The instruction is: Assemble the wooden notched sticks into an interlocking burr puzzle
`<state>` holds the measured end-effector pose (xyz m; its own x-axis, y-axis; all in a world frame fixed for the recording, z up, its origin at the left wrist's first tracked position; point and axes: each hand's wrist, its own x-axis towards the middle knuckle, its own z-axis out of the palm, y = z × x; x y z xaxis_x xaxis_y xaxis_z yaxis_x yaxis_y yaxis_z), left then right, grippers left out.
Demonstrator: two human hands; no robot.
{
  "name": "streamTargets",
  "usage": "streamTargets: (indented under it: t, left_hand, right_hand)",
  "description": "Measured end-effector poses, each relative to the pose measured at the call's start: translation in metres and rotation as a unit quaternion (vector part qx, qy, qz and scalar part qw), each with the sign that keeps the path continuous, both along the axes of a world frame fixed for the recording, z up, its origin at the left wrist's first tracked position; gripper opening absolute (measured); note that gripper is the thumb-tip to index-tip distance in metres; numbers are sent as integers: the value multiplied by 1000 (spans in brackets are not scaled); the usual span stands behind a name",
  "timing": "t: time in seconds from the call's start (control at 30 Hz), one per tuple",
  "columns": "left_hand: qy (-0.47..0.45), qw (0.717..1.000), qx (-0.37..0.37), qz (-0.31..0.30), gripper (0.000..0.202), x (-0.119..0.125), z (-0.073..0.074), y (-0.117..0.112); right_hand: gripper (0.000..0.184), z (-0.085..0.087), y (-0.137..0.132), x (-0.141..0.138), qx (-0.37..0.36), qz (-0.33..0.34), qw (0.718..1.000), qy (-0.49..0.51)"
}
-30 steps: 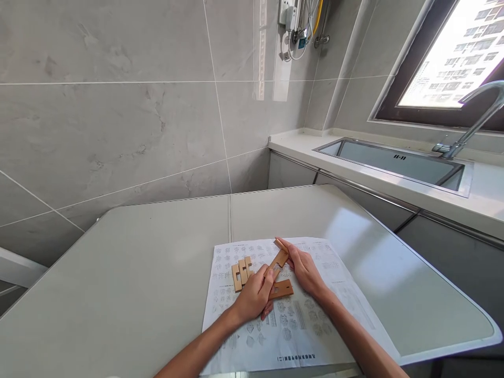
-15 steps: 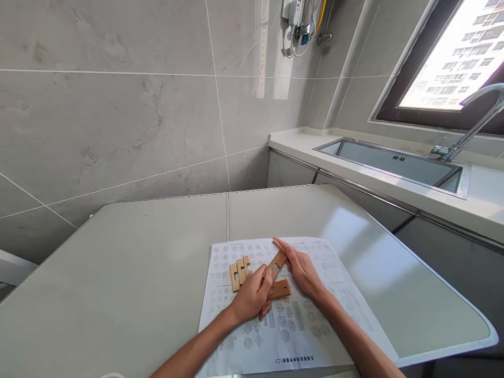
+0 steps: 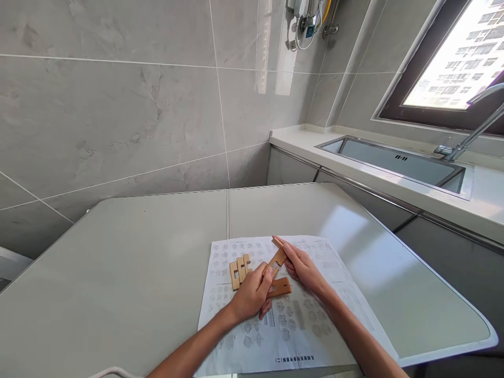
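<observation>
While your left hand [image 3: 252, 295] and right hand [image 3: 303, 269] both pinch one wooden piece [image 3: 277, 259], another piece [image 3: 280, 287] lies beneath on the printed sheet [image 3: 291, 336], near the table's [image 3: 118, 262] front edge.

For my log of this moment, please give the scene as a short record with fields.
Left hand: grips the lower end of the notched wooden bar
Right hand: grips its upper end
Below the bar: second wooden piece, flat on the printed diagram sheet
Left of hands: group of wooden pieces, side by side
Surface: grey table under the sheet
Background: steel sink
</observation>
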<state>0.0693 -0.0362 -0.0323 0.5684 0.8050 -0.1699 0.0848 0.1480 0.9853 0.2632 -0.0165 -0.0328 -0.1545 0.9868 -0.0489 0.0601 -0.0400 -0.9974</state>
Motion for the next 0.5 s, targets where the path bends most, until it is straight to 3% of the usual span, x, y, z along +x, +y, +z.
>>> streamTargets:
  t: [0.1,0.3,0.5]
  left_hand:
    - [-4,1000,-3,0,45,0,0,0]
    - [7,1000,-1,3,45,0,-3,1]
    - [13,1000,2,-6,44,-1,0,0]
  right_hand:
    - [73,1,-1,-2,-23,36,999,15]
    - [70,3,-1,-2,13,26,999,-39]
    - [58,-4,3,5,110,2,987,-118]
